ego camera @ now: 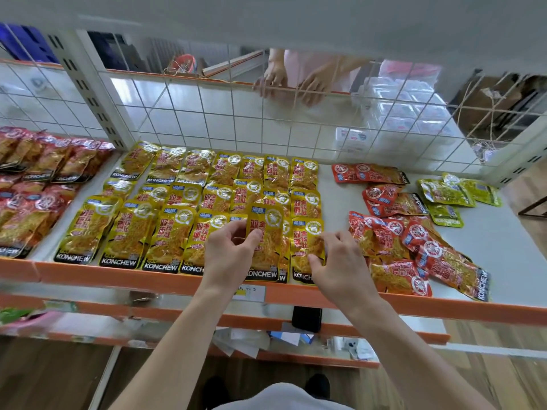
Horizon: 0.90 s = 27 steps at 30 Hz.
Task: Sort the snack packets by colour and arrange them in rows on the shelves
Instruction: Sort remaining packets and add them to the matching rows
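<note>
Yellow snack packets [177, 202] lie in rows across the middle of the white shelf [334, 202]. My left hand [229, 255] pinches one yellow packet [266, 241] in the front row, thumb on its face. My right hand [337, 261] grips the edge of the yellow packet [306, 232] at the row's right end. Red packets [414, 250] lie in a loose pile to the right. Several green packets [455, 193] sit at the far right. More red packets [38, 184] lie in rows on the neighbouring shelf section to the left.
A white wire grid [236, 113] backs the shelf, and another person's hands [293, 81] rest on the shelf behind it. The shelf has an orange front edge [148, 279]. Lower shelves hold a black object [306, 319] and papers. Clear boxes [414, 113] stand behind the grid.
</note>
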### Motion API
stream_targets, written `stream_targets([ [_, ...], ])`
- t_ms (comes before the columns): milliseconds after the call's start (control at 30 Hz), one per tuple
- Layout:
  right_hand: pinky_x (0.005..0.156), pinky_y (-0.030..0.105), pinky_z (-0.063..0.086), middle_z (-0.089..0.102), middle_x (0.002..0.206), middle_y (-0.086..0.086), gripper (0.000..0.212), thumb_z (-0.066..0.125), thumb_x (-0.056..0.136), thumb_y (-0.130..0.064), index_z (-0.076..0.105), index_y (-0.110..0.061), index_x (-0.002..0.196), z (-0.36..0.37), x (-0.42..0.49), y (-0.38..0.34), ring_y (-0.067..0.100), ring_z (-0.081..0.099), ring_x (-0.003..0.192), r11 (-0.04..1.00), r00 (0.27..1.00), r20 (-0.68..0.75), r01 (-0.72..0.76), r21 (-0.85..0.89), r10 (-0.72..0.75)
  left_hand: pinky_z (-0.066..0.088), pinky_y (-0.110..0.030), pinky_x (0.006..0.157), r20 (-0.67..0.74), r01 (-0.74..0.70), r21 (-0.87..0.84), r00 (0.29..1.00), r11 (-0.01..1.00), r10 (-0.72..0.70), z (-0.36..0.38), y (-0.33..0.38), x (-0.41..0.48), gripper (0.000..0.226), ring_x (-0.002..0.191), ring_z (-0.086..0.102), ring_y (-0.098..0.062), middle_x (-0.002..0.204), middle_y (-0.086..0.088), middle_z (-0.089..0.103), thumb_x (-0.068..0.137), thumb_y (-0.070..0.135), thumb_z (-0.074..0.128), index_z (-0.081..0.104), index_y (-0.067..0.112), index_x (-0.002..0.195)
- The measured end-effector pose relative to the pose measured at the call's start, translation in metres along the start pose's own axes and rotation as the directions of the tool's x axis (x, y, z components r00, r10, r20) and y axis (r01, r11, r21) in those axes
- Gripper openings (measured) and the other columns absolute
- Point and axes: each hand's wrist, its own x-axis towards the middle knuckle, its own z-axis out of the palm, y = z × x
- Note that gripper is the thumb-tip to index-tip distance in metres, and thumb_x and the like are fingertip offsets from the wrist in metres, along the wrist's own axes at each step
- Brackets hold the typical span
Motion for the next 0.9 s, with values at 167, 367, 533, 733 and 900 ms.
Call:
stream_targets([
  [167, 0.084, 0.024, 0.04, 0.05, 0.113, 0.004, 0.044, 0.065, 0.092, -0.028, 0.056, -0.01, 0.131, 0.002, -0.001, -0.001, 0.022, 0.051, 0.104, 0.998, 1.0, -0.012, -0.002, -0.069, 0.001, 0.052, -0.014, 0.061, 0.066, -0.057, 0.028, 0.996, 0.998, 0.055, -0.004, 0.001, 0.001, 0.011, 0.075, 0.064, -0.011, 0.083, 0.003, 0.07, 0.091, 0.019, 0.072, 0.068, 0.029, 0.087],
  [367, 0.086, 0.032, 0.046, 0.051, 0.119, 0.002, 0.039, 0.066, 0.09, -0.031, 0.059, -0.017, 0.126, 0.005, -0.007, -0.008, 0.022, 0.045, 0.114, 0.988, 0.999, -0.034, -0.02, -0.156, 0.014, 0.052, -0.013, 0.063, 0.152, -0.107, 0.101, 0.984, 0.989, 0.091, -0.013, -0.004, 0.005, 0.018, 0.078, 0.067, -0.01, 0.087, 0.004, 0.07, 0.091, 0.017, 0.072, 0.069, 0.016, 0.108],
  [533, 0.091, 0.033, 0.044, 0.055, 0.116, 0.002, 0.035, 0.068, 0.089, -0.027, 0.062, -0.015, 0.121, 0.008, -0.01, -0.01, 0.022, 0.046, 0.113, 0.99, 0.998, -0.048, -0.035, -0.137, 0.029, 0.058, -0.024, 0.073, 0.236, -0.163, 0.175, 0.964, 0.971, 0.12, -0.026, -0.005, 0.009, 0.028, 0.083, 0.07, -0.014, 0.093, 0.001, 0.07, 0.091, 0.02, 0.073, 0.067, 0.011, 0.117],
  [733, 0.099, 0.042, 0.044, 0.059, 0.12, 0.008, 0.039, 0.071, 0.088, -0.024, 0.065, -0.013, 0.125, 0.007, -0.004, -0.023, 0.031, 0.049, 0.118, 0.99, 0.991, -0.125, -0.064, -0.127, 0.048, 0.055, -0.02, 0.067, 0.288, -0.201, 0.167, 0.946, 0.965, 0.147, -0.042, -0.002, 0.013, 0.029, 0.079, 0.066, -0.007, 0.089, 0.01, 0.066, 0.092, 0.018, 0.071, 0.064, 0.013, 0.119],
  [900, 0.103, 0.04, 0.04, 0.058, 0.128, 0.008, 0.045, 0.07, 0.089, -0.024, 0.061, -0.012, 0.132, 0.011, 0.001, -0.053, 0.03, 0.047, 0.122, 0.993, 0.99, -0.131, 0.045, -0.106, -0.058, 0.052, -0.01, 0.066, 0.248, -0.213, 0.141, 0.953, 0.967, 0.174, -0.064, 0.002, 0.019, 0.033, 0.08, 0.064, -0.001, 0.09, 0.009, 0.066, 0.092, 0.017, 0.071, 0.062, 0.011, 0.123],
])
